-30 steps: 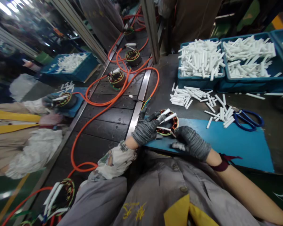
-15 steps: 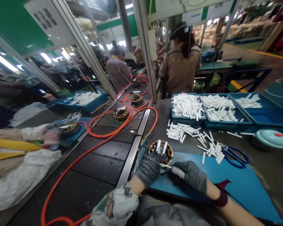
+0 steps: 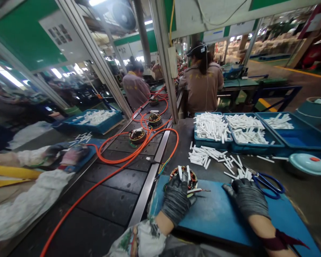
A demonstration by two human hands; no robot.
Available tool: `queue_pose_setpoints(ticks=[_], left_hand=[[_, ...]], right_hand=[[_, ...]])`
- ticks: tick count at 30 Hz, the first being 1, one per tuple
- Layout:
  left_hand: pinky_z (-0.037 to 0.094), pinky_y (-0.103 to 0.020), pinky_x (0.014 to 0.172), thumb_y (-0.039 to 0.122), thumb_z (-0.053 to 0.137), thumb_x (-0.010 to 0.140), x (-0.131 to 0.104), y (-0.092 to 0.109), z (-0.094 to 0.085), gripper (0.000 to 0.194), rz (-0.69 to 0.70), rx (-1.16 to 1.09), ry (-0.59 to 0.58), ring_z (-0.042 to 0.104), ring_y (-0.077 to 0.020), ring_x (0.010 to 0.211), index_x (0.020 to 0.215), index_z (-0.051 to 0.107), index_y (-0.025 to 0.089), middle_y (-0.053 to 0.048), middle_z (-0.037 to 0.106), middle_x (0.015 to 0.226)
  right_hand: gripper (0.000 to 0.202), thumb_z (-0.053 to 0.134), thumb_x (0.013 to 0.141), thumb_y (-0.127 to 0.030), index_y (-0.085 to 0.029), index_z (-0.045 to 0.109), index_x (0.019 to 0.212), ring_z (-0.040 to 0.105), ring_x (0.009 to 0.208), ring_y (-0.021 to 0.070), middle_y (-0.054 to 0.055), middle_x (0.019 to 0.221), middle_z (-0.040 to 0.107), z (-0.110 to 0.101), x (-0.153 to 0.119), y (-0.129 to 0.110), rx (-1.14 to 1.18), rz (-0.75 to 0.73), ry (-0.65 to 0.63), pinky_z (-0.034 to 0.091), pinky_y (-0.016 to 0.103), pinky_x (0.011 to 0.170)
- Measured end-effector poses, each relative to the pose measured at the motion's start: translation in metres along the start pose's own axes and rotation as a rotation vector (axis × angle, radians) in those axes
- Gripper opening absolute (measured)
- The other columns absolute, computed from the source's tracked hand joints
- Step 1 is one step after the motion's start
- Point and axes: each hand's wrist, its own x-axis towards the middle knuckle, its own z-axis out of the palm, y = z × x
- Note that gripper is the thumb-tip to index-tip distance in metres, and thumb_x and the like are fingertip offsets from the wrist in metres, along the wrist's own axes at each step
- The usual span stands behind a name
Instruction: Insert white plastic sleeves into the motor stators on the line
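Observation:
My left hand, in a dark grey glove, grips the near left side of a ring-shaped motor stator with wound coils. Two white tubes stand up from the ring by my fingers. Another white tube lies at its near right edge, over a wire that sticks out to the right. My right hand, gloved too, reaches palm down to the loose white tubes, thumb spread away from the fingers. Its fingertips touch the pile and are partly hidden. A blue mat lies beneath both hands.
Blue-handled scissors lie right of the pile. Behind are blue bins of white tubes and a lidded turquoise bowl. An orange hose crosses the dark conveyor, which carries more stators. A co-worker's gloved hands work at left.
My right hand has left the tube at the stator's edge and moved right to the loose tubes. That tube now rests on the wire. My left hand stays at the stator.

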Motion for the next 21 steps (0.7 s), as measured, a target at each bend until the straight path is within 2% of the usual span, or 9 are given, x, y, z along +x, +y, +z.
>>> queue_pose_setpoints(ticks=[4,8,11,15,16,18,21], left_hand=[[0.052,-0.053,0.104,0.048,0.077,0.071,-0.005,-0.001,-0.008,0.083,0.059,-0.133,0.128,0.064,-0.0363,0.119,0.144,0.051,0.016,-0.017,0.066,0.133],[0.044,-0.055,0.115,0.033,0.059,0.086,-0.01,-0.008,-0.017,0.037,0.142,-0.356,0.241,0.071,-0.0268,0.107,0.12,0.067,0.023,-0.008,0.076,0.11],[0.042,-0.058,0.117,0.023,0.049,0.089,-0.008,-0.013,-0.015,0.028,0.145,-0.417,0.244,0.073,-0.025,0.103,0.104,0.071,0.026,-0.004,0.078,0.101],[0.044,-0.06,0.116,0.031,0.05,0.089,-0.004,-0.018,-0.009,0.028,0.157,-0.446,0.143,0.07,-0.0303,0.11,0.104,0.072,0.034,-0.003,0.077,0.109],[0.044,-0.059,0.115,0.033,0.05,0.089,-0.003,-0.018,-0.009,0.029,0.154,-0.443,0.111,0.07,-0.0307,0.111,0.106,0.072,0.035,-0.002,0.076,0.11],[0.045,-0.057,0.115,0.033,0.049,0.089,-0.003,-0.017,-0.011,0.03,0.136,-0.427,0.085,0.07,-0.03,0.111,0.107,0.073,0.036,-0.003,0.076,0.11],[0.045,-0.056,0.116,0.027,0.047,0.09,-0.004,-0.012,-0.016,0.031,0.123,-0.405,0.146,0.07,-0.0263,0.11,0.104,0.074,0.03,-0.005,0.077,0.106]], right_hand=[[0.035,0.051,0.092,-0.043,-0.019,0.074,0.083,0.065,0.089,0.0332,0.017,0.089,0.07,0.006,0.0,0.005,-0.083,0.014,-0.015,0.049,0.045,0.083],[0.034,0.049,0.089,-0.043,-0.02,0.072,0.08,0.065,0.088,0.0328,0.015,0.089,0.071,0.006,-0.001,0.009,-0.048,0.043,0.0,0.05,0.045,0.082],[0.033,0.048,0.086,-0.044,-0.021,0.071,0.078,0.066,0.088,0.0327,0.015,0.088,0.072,0.004,-0.003,0.018,0.073,0.07,0.025,0.051,0.045,0.082],[0.034,0.052,0.078,-0.05,-0.022,0.068,0.086,0.07,0.082,0.0335,0.014,0.087,0.074,-0.002,-0.01,0.019,0.352,0.24,0.123,0.056,0.047,0.076],[0.035,0.053,0.077,-0.051,-0.022,0.068,0.091,0.071,0.082,0.0329,0.013,0.088,0.075,-0.004,-0.013,0.013,0.462,0.234,0.138,0.057,0.046,0.074],[0.037,0.053,0.08,-0.051,-0.024,0.068,0.1,0.073,0.087,0.0304,0.011,0.094,0.077,-0.008,-0.018,-0.005,0.698,0.096,0.133,0.059,0.043,0.076],[0.032,0.056,0.085,-0.051,-0.025,0.071,0.098,0.074,0.089,0.0263,0.008,0.097,0.078,-0.013,-0.019,-0.04,0.951,-0.143,0.007,0.061,0.039,0.079]])
